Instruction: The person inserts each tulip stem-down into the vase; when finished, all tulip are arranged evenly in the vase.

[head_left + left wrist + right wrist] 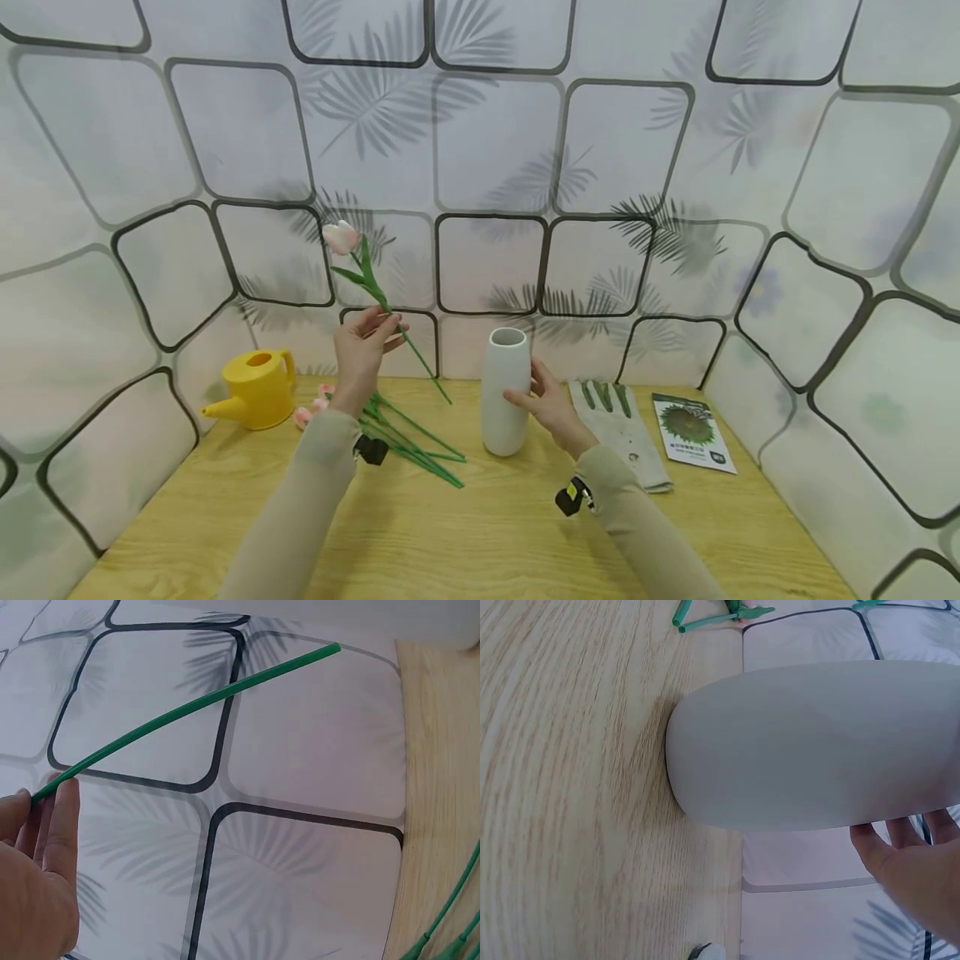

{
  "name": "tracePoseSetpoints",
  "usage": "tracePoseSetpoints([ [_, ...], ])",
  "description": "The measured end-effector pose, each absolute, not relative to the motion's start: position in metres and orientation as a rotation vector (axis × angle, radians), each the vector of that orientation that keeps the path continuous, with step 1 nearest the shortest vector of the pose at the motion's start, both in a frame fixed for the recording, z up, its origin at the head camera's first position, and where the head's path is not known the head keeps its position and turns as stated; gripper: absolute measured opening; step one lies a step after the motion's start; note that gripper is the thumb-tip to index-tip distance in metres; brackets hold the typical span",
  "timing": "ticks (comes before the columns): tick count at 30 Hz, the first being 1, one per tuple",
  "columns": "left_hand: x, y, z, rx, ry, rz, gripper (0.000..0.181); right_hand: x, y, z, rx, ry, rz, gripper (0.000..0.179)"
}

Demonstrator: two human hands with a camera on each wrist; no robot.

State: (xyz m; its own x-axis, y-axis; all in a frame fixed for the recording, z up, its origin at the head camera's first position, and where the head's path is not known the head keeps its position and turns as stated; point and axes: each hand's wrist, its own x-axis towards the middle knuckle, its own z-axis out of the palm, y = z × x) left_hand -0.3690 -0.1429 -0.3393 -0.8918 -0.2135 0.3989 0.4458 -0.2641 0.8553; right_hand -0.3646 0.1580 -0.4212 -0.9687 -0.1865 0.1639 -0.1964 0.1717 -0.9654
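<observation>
My left hand (pixel 363 350) pinches the green stem of a pale pink tulip (pixel 342 238), raised above the table with its bloom at upper left. The lower stem (pixel 187 709) slants down toward the right, its end hanging free and apart from the vase. A tall white vase (pixel 504 404) stands upright on the table, its round mouth facing up. At the vase's right side, my right hand (pixel 555 410) holds it, thumb in front and fingers partly behind. In the right wrist view the fingertips touch the vase wall (pixel 802 750).
More pink tulips with green stems (pixel 420 460) lie on the wooden table (pixel 450 542) beneath my left forearm. A yellow watering can (pixel 258 393) stands at the left. Right of the vase lie a pale cloth with green strips (pixel 622 433) and a printed packet (pixel 688 435).
</observation>
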Motion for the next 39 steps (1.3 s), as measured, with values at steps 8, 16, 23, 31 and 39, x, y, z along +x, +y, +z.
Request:
tracePoseSetpoints([
  [8, -0.373, -0.134, -0.329, -0.231, -1.4, -2.248, 0.018, -0.368, 0.159, -0.421, 0.392, -2.409, 2.007, 0.08],
  [16, -0.374, -0.126, -0.317, -0.162, -1.203, -2.276, 0.009, -0.351, 0.156, -0.402, 0.417, -2.45, 2.006, 0.081],
  [23, -0.372, -0.117, -0.304, -0.191, -1.12, -2.283, 0.008, -0.342, 0.155, -0.393, 0.442, -2.45, 1.982, 0.08],
  [31, -0.369, -0.113, -0.296, -0.23, -1.063, -2.294, 0.017, -0.345, 0.156, -0.396, 0.464, -2.434, 2.04, 0.082],
  [39, -0.368, -0.106, -0.292, -0.254, -1.016, -2.305, 0.016, -0.342, 0.157, -0.394, 0.455, -2.441, 2.035, 0.082],
])
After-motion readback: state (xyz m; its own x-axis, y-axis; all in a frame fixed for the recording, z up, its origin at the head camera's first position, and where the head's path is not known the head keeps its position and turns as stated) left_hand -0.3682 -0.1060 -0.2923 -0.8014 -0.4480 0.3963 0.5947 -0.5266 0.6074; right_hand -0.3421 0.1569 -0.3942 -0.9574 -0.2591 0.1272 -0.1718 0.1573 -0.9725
